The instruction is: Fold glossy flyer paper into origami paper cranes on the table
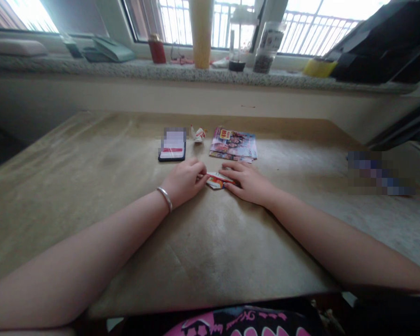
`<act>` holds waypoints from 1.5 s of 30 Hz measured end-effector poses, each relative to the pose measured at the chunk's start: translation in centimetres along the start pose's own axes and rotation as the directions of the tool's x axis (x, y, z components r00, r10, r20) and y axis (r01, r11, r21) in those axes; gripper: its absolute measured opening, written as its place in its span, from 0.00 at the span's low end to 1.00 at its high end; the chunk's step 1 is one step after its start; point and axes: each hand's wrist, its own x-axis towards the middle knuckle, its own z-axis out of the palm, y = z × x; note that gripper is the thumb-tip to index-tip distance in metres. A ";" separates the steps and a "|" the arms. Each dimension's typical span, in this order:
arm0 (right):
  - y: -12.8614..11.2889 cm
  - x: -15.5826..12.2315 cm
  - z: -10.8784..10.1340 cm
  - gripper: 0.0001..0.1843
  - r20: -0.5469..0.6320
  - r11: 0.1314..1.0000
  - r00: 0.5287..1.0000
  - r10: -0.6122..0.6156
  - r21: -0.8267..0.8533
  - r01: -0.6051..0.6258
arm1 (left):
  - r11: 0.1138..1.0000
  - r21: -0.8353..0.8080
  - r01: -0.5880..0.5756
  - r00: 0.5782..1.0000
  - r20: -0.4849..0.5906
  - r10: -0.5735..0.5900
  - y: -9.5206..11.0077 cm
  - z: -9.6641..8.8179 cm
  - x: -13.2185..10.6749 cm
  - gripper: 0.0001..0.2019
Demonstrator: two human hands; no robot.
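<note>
In the head view, both bare hands meet over a small folded paper lying on the counter, near the middle and straight ahead of the person. The left hand, with a silver bracelet at its wrist, has its fingers curled and drawn together, the thumb and forefinger pinching the paper's left end. The right hand lies palm down over the other end, its fingers spread apart and resting on the paper, the thumb at the near edge. White, red and orange print shows between the hands.

Just beyond the left hand lies a phone with its screen lit, partly blurred out. To the right of the phone stands a small white-and-red paper shape, and right of that a stack of colourful printed sheets, beyond the right hand. Well apart, toward the counter's right side, is a blurred-out long object. A stone windowsill behind carries a red bottle and other containers.
</note>
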 end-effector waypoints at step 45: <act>-0.2 0.3 0.8 0.13 -0.013 0.807 0.941 0.338 0.518 -0.283 | 0.963 -0.268 -0.044 0.993 0.097 0.072 0.1 -0.1 -0.1 0.09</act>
